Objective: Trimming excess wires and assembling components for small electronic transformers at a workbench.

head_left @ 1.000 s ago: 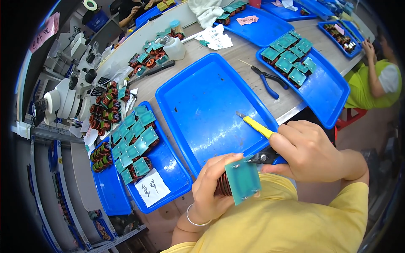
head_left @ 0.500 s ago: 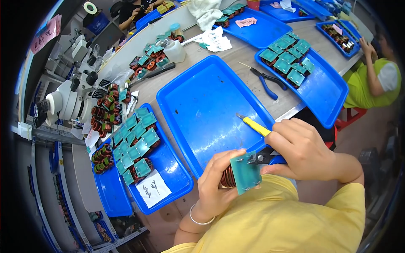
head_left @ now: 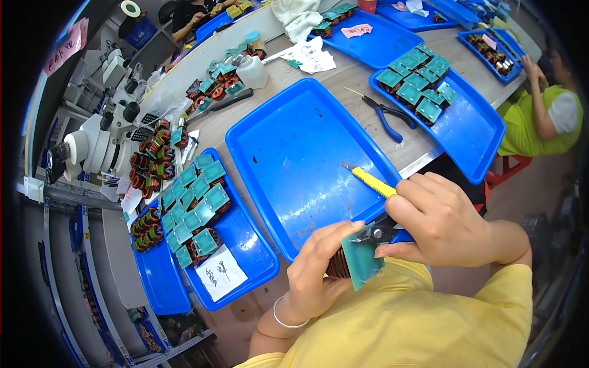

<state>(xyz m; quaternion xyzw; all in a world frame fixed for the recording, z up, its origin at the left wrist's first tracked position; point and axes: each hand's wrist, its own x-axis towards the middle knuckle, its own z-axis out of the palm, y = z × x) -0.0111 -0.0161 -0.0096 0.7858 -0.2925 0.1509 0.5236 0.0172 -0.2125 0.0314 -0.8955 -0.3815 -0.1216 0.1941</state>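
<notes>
My left hand (head_left: 316, 260) is closed around a coil (head_left: 337, 265) wound with copper-coloured wire. A green circuit board (head_left: 362, 262) is fixed to the coil and stands tilted, facing my right hand. Blue-handled wire cutters (head_left: 379, 233) are gripped in my right hand (head_left: 438, 218), their dark jaws at the board's upper edge. Fingers hide most of the handles. A yellow utility knife (head_left: 373, 182) points over the large blue tray (head_left: 294, 153), its rear end passing behind my right fingers. Whether that hand also holds the knife, I cannot tell.
Blue trays of board-topped coils stand left (head_left: 248, 245) and right (head_left: 475, 132). Pliers (head_left: 388, 119) lie beyond the large tray. Loose coils (head_left: 152, 159), a microscope (head_left: 92, 147) and a plastic bottle (head_left: 253, 73) are at the left and back. A person in a green vest (head_left: 546, 119) sits at right.
The board has tilted slightly and shifted a little down and right. The cutters' jaws stay at its upper edge. Both hands keep their holds, and the whole view has shifted slightly.
</notes>
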